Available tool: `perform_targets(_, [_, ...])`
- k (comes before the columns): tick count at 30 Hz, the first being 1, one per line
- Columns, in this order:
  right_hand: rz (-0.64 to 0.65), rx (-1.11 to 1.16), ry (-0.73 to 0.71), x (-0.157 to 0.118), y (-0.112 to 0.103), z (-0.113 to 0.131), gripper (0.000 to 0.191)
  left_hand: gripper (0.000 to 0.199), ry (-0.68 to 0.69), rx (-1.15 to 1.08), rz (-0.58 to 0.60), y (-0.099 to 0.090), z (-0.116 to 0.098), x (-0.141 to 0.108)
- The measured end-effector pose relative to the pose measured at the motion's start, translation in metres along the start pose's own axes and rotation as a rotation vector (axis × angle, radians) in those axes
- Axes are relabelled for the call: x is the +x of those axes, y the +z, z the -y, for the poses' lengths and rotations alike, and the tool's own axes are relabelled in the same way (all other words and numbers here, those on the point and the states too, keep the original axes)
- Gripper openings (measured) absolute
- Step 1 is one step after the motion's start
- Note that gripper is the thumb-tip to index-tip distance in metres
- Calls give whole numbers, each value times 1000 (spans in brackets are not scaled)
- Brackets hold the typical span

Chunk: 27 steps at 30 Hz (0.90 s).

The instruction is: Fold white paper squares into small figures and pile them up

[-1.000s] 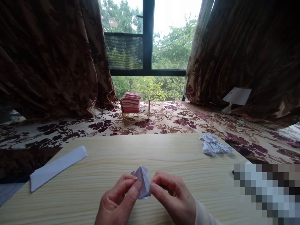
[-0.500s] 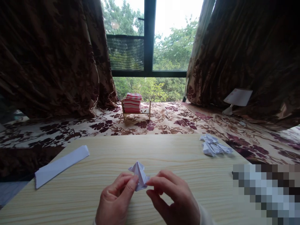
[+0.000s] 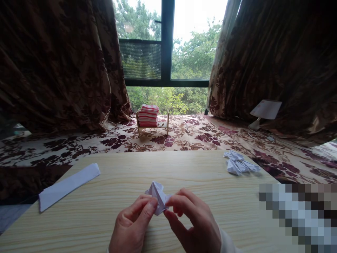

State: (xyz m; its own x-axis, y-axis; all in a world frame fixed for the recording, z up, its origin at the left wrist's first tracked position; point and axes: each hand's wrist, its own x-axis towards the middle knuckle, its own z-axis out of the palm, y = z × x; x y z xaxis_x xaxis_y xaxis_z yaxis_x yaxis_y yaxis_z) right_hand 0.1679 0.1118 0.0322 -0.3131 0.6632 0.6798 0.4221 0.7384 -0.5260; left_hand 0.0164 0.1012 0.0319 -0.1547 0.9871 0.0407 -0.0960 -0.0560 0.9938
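A small white folded paper figure (image 3: 158,192) with a pointed top is held up over the wooden tabletop, near its front. My left hand (image 3: 133,222) pinches its lower left side between thumb and fingers. At the lower right of the paper, my right hand (image 3: 193,219) has its thumb and index finger closed on an edge. The fingers cover parts of the figure, so its whole shape cannot be made out.
A long folded white paper strip (image 3: 70,186) lies at the table's left. Several folded paper pieces (image 3: 239,163) are heaped at the back right. Beyond the table (image 3: 126,168), a small wooden rack (image 3: 164,125) bears pink striped cloths (image 3: 148,116); a white lamp (image 3: 265,109) stands right.
My right thumb has come up against the paper's lower right edge, where before it was apart from it. The paper figure has turned slightly in my fingers.
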Motion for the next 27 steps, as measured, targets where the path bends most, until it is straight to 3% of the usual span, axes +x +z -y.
perform_targets(6, [-32,-157,-131,4,-3,4,14,26,-241,-174,-33,3,3,-2])
perform_targets(11, [-76,-266,-236,8,-8,6,16,26,-317,-298,-10,8,2,-2])
perform_targets(18, [-34,-384,-432,6,-9,1,16,25,-504,-437,20,6,3,-1])
perform_targets(27, [-1,-337,-374,6,-13,0,17,30,-284,-245,118,5,-3,-5])
